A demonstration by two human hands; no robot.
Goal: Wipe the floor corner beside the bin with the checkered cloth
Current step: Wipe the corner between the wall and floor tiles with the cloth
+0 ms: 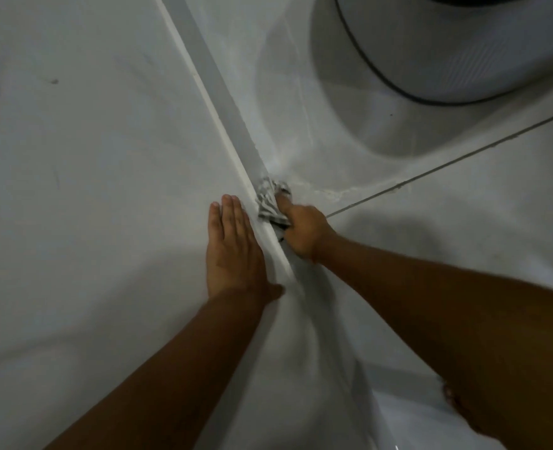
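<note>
Wiping underway: right hand (304,232) fisted around checkered cloth (271,203) at the corner; left hand (232,251) spread flat on wall (90,141). Next, probably scrub toward the far bin (463,53).

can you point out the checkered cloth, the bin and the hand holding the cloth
checkered cloth (270,203): head view, on the bunched fabric ahead of the knuckles.
bin (457,56): head view, on its pale ribbed side wall.
right hand (304,230): head view, on the back of the hand gripping the cloth.

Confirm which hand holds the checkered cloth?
The right hand, closed around the checkered cloth and pressing it into the floor edge near the bin. The left hand lies flat and open on the wall, empty.
</note>
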